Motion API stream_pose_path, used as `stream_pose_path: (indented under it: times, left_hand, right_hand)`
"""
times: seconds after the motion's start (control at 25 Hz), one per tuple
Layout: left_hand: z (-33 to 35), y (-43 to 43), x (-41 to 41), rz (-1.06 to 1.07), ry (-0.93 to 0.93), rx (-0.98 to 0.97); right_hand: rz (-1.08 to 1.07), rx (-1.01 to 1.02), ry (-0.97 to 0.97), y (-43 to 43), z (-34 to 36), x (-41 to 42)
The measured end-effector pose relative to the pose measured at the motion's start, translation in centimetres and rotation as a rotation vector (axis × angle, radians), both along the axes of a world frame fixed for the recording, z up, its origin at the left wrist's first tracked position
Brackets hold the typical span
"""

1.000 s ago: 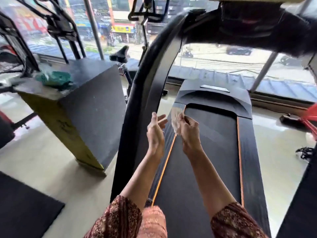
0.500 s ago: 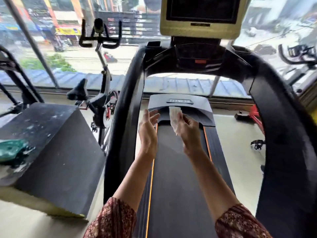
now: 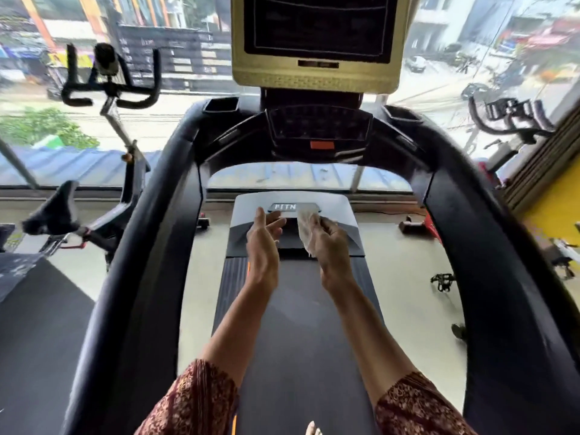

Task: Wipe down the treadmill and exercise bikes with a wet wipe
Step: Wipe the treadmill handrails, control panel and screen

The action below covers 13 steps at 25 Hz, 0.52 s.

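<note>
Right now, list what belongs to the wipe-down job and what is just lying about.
Job: wet wipe, pinched by right hand; open left hand; treadmill; left exercise bike; right exercise bike.
Lying about: black part on floor; red equipment by window.

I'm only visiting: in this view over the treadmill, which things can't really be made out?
All in the head view.
Logo plate: the wet wipe pinched in the right hand covers the letters after "FITN".
Screen: top cut off by the frame edge; dark, nothing readable.
Console: buttons too blurred to tell.
Right exercise bike: below its handlebars, hidden behind the treadmill rail.
</note>
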<state>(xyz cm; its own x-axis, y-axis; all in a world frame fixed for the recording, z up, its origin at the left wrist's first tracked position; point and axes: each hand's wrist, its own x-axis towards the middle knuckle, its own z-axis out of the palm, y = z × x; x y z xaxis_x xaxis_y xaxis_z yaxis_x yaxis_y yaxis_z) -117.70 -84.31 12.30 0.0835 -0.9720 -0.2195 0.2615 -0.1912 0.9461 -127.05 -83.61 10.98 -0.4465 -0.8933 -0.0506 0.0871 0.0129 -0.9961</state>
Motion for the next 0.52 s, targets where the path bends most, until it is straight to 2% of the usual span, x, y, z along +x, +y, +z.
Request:
stream_pose_path:
  times: [0.2,0.36,0.52]
  left_hand:
    - [-0.2,-9.4,-1.5,0.085,-0.037,0.004]
    - [-2.0,-17.6,0.4,0.230,-0.002,0.047]
    - [-1.3,-24.4,2.4,0.329,-0.003,-0.008]
  right_hand:
    - [0.034,0.002,-0.013,-11.1,-0.2,-2.5]
    - [0.188,0.069,-0.013,-19.4,-2.0,0.7]
    - [0.268,0.065,0.105,-27.0,-2.6,4.2]
